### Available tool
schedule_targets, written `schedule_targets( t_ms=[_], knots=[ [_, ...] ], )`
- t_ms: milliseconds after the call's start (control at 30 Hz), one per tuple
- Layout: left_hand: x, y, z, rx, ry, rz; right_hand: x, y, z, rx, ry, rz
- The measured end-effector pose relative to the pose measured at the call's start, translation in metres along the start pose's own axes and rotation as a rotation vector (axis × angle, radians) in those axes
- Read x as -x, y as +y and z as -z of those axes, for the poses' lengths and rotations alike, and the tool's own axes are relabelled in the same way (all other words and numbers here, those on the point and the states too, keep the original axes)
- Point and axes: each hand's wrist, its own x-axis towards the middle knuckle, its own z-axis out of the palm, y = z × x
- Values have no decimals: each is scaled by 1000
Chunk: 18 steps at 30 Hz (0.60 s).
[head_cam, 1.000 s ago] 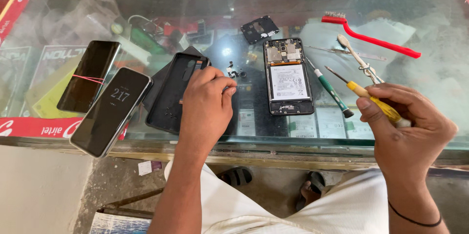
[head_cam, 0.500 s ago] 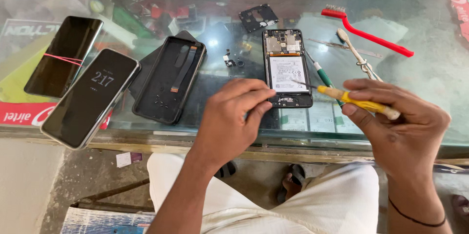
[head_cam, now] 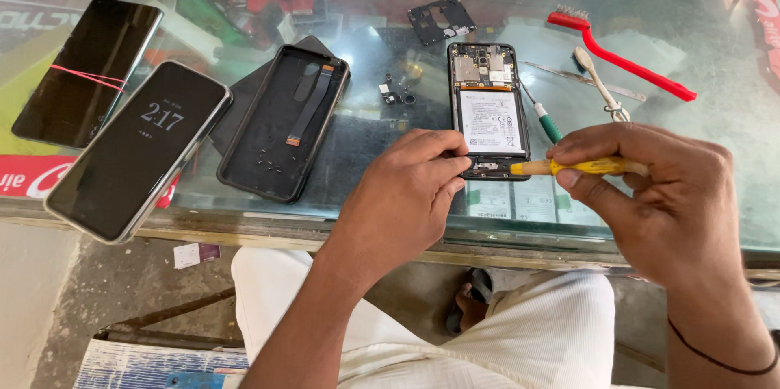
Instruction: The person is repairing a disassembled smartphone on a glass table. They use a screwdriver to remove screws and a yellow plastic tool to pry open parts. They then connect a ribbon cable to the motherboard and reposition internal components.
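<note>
An opened phone with its white battery exposed lies on the glass counter. My left hand rests at the phone's lower left corner, fingertips pinched together against its bottom edge. My right hand grips a yellow-handled screwdriver whose tip points left onto the phone's bottom end. A black back cover with a flex strip lies left of the phone.
Two dark phones lie at the counter's left end. A small black frame piece, loose small parts, a green-handled screwdriver, tweezers, a white tool and a red brush lie beyond the phone.
My left hand left the back cover and came right to the phone's bottom edge. My right hand brought the screwdriver tip in to the same spot. The view shifted closer.
</note>
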Motion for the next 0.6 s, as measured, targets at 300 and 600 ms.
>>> schedule_targets(
  t_ms=[300,600],
  knots=[
    [-2,4,0,-5,4,20,-55,-58,9,744,-414,-59],
    [-5,7,3,-31,24,19,-101,-98,-5,1169,-906,109]
  ],
)
